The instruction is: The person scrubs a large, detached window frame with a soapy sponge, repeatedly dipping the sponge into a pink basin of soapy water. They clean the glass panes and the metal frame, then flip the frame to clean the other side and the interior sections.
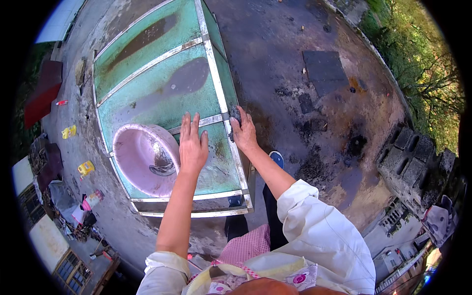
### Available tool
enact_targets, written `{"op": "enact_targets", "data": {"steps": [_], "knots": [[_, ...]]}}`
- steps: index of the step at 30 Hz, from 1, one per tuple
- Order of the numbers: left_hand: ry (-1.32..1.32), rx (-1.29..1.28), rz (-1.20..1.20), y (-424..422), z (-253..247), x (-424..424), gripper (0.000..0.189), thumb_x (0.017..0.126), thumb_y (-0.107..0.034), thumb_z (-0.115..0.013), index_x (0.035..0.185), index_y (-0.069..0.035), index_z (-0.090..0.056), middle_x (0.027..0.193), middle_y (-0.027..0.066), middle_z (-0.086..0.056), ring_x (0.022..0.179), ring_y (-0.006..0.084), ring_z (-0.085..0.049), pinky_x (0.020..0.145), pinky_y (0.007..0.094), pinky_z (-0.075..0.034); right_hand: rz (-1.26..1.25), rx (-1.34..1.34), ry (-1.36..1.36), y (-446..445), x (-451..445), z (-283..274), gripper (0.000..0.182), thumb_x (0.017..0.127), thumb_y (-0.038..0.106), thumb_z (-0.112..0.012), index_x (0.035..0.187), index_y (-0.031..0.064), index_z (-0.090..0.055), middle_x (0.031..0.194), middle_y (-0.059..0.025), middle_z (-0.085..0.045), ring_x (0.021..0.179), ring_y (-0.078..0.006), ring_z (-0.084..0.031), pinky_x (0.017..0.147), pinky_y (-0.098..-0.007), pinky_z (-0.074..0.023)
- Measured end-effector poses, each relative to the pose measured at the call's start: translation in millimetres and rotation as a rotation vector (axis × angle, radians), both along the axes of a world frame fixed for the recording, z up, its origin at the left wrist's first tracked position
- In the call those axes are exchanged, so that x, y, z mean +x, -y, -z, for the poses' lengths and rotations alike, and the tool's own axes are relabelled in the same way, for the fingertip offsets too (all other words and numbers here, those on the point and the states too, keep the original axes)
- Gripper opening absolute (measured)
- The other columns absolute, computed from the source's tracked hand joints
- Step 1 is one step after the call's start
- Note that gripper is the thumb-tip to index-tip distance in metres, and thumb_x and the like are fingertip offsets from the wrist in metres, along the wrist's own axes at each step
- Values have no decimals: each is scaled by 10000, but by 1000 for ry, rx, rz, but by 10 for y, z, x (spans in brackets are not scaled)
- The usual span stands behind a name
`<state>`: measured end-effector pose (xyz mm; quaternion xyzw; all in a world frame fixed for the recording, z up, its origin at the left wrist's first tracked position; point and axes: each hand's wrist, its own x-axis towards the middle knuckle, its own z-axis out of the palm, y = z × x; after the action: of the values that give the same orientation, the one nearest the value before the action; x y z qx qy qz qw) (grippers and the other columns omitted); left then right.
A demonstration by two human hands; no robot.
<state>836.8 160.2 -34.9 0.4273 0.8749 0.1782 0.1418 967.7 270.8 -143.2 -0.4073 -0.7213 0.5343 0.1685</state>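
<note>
A large glass tank or case (pixel 166 96) with green-tinted panels and whitish metal edging lies before me, dark wet stains on its top. My right hand (pixel 245 131) grips a dark scrubbing pad (pixel 235 114) against the metal edge strip on the right side. My left hand (pixel 193 145) is held flat, fingers somewhat apart, beside the rim of a pink plastic basin (pixel 132 166). Whether its palm touches the panel cannot be told. The basin leans with its mouth toward me and has a little dark water in the bottom.
Dark, wet concrete with a flat square slab (pixel 324 68) extends to the right. Concrete blocks (pixel 416 162) are stacked at far right. Two yellow bottles (pixel 86 168) stand on the ground at left, near assorted clutter (pixel 70 206). My shoe (pixel 276 159) is close to the tank's right side.
</note>
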Motion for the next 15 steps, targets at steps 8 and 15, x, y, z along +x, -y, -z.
{"op": "enact_targets", "data": {"steps": [8, 15], "knots": [[-61, -503, 29, -183, 858, -338, 779, 1000, -488, -488, 1606, -173, -112, 1618, 303, -28, 1505, 458, -57, 1190, 577, -157, -114, -76, 38, -255, -199, 73, 524, 955, 182, -514, 1400, -81, -433, 1185, -342, -558, 1085, -495, -549, 995, -506, -436], [-29, -528, 41, -303, 954, -339, 795, 995, -491, -497, 1610, -196, -90, 1623, 296, 24, 1509, 463, 5, 1190, 595, -116, 126, 175, -30, -1356, -1689, 173, 435, 893, 128, -593, 1304, -13, -554, 1063, -288, -613, 984, -448, -581, 900, -506, -471]]}}
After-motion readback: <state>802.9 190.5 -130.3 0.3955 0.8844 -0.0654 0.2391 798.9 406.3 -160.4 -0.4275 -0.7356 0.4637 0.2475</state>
